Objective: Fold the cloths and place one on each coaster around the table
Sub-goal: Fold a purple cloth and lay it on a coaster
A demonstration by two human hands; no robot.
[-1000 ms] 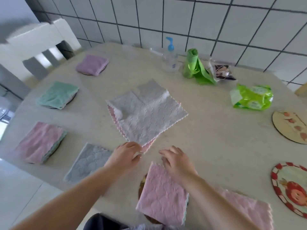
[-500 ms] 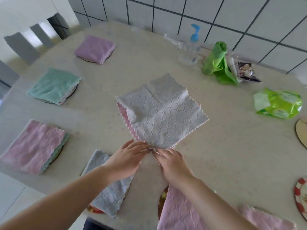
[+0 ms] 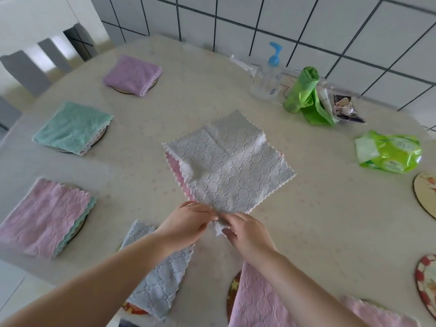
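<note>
Wall (image 3: 271,17) of pale square tiles with dark grout lines running behind far edge of surface (image 3: 330,208). Surface showing beige, faintly speckled covering, rounded at far-left corner. White chair (image 3: 35,27) with grey slatted back standing beyond far-left corner. Pale floor (image 3: 14,289) showing past near-left edge. Soft, even daylight falling across everything, with bright glare washing out chair.

Both hands (image 3: 219,226) at grey cloth's (image 3: 232,166) near corner

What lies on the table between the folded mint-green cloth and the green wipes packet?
In the head view, the unfolded grey quilted cloth lies between the folded mint-green cloth and the green wipes packet.
</note>
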